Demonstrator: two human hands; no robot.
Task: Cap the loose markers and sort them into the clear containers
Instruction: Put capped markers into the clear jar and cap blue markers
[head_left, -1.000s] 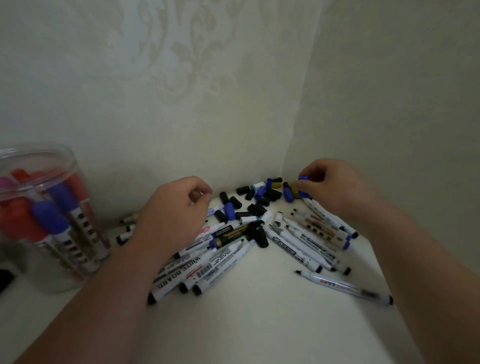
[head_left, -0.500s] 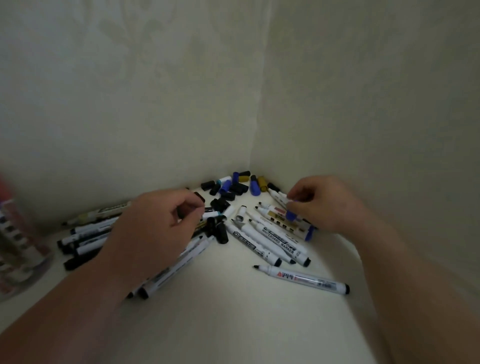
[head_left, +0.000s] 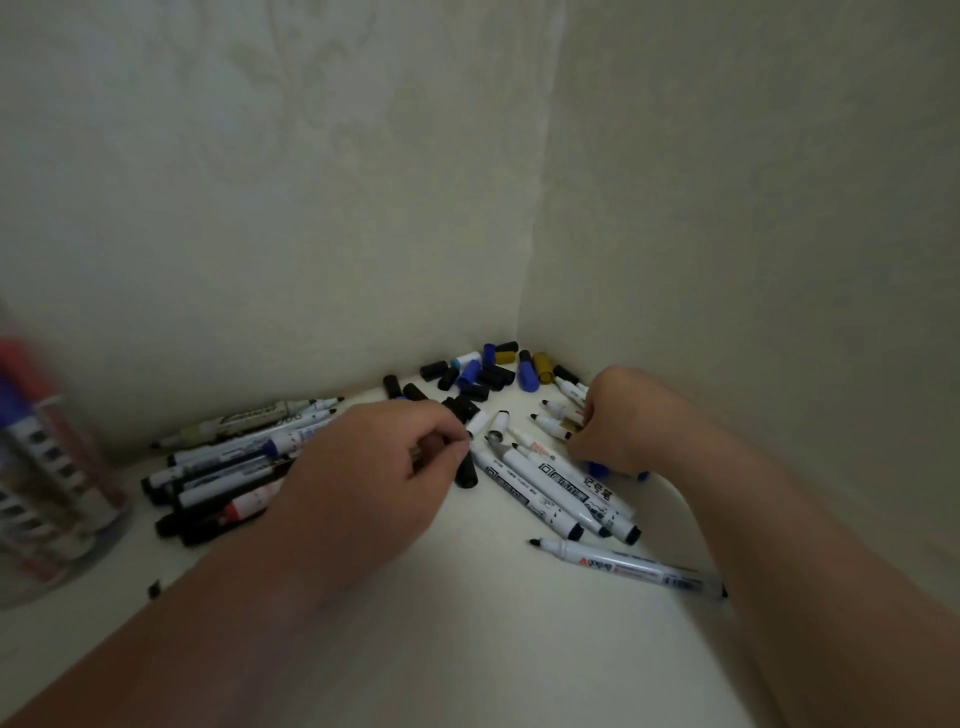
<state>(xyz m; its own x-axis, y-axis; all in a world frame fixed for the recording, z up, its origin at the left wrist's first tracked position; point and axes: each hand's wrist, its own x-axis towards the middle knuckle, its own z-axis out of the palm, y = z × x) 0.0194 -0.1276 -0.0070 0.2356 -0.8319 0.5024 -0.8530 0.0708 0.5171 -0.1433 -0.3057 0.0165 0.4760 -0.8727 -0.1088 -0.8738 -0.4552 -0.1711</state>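
Markers (head_left: 558, 483) lie loose on the pale table (head_left: 467, 639) in the middle of the frame, many with the tip bare, and a darker pile (head_left: 223, 478) of them lies left of centre. Caps (head_left: 480, 374), black, blue and ochre, are heaped further back, in the corner of the two walls. The clear container (head_left: 62, 561), blurred, stands at the left edge, well apart from both hands. The left hand (head_left: 374, 467) is over the middle of the heap with fingers curled and the thumb against the forefinger; what is between them is hidden, so I cannot tell if it holds something. The right hand (head_left: 623, 421) is curled over the markers near the right wall, with blue ends showing below the palm; whether it really grasps one, I cannot tell. I judge these things to be light, stiff and smooth, and being round they roll easily. A marker is best taken at the middle of the barrel, away from the wet tip, and a cap by its closed end, so it can be pushed straight on.
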